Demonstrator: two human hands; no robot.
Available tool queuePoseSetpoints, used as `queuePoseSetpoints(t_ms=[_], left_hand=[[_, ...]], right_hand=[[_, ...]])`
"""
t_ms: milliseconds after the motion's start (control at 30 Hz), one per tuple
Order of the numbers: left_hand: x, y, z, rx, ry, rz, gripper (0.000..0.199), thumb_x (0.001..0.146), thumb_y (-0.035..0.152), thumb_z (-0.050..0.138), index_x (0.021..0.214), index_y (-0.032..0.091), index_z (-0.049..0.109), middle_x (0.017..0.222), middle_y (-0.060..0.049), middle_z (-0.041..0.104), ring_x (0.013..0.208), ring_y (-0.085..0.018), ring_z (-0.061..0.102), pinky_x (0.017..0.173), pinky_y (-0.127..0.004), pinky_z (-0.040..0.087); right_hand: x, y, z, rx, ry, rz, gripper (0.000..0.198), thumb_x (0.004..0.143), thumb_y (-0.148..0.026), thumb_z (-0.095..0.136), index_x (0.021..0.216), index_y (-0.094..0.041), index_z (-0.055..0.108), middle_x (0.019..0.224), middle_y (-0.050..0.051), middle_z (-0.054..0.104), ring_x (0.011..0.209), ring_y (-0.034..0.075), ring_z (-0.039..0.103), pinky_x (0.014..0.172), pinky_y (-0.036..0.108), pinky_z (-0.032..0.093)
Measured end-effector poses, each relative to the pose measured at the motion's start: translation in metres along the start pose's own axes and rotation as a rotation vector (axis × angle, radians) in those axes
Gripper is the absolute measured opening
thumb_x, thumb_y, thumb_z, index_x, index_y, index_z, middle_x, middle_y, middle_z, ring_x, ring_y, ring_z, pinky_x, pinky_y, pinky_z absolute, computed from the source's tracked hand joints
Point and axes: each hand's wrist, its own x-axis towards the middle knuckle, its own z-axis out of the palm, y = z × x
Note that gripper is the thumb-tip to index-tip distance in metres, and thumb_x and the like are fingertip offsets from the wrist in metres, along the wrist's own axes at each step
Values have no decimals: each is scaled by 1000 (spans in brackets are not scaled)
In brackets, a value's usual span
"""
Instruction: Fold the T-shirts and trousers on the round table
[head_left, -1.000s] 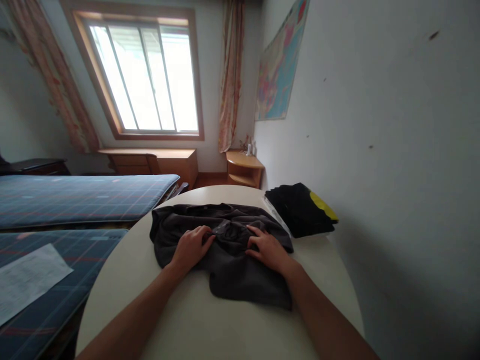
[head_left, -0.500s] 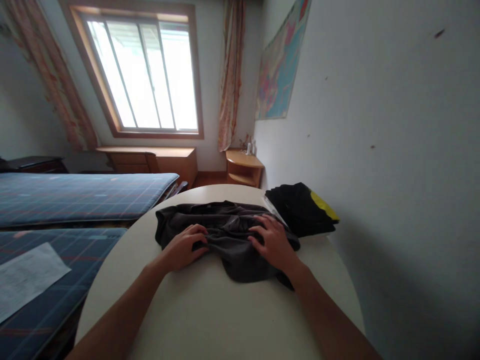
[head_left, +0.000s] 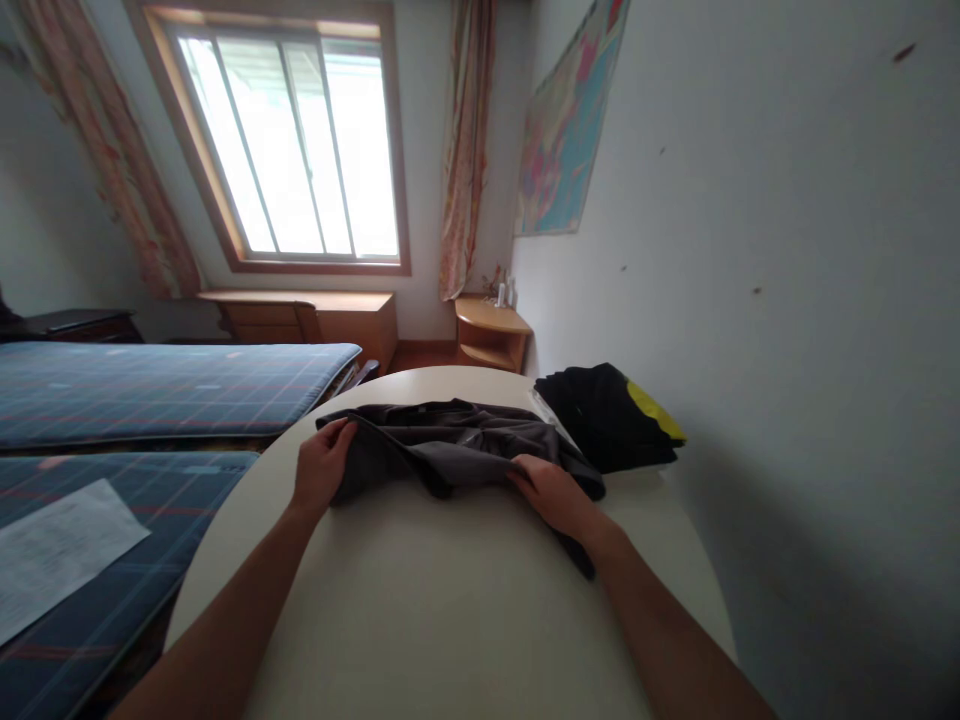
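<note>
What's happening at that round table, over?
Left hand and right hand gripping dark garment. Garment rumpled on table. Black stack close by, right side.

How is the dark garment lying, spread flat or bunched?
Bunched: the dark garment lies in creases, pinched by the left hand and the right hand.

Bright window (head_left: 289,150), patterned curtain (head_left: 466,150), map (head_left: 568,135) on wall (head_left: 787,180), paper (head_left: 67,550) on plaid mattress (head_left: 176,505)
</note>
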Motion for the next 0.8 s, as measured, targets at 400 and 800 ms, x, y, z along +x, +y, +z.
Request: queuePoseSetpoints(t_ms=[400, 800], left_hand=[[3, -2, 0, -320, 22, -113, 56, 73, 63, 67, 102, 15, 73, 91, -3, 73, 89, -21, 64, 85, -29, 48], [-8, 8, 4, -421, -333, -175, 51, 74, 61, 67, 96, 15, 72, 83, -5, 72, 73, -20, 64, 68, -28, 51]], right_hand=[[0, 0, -10, -120, 303, -74, 37, 90, -22, 50, 127, -22, 54, 131, 10, 59, 122, 26, 54, 106, 45, 40], [2, -31, 8, -243, 159, -232, 17, 94, -22, 54, 107, -21, 64, 109, 9, 69, 108, 25, 58, 100, 43, 40]])
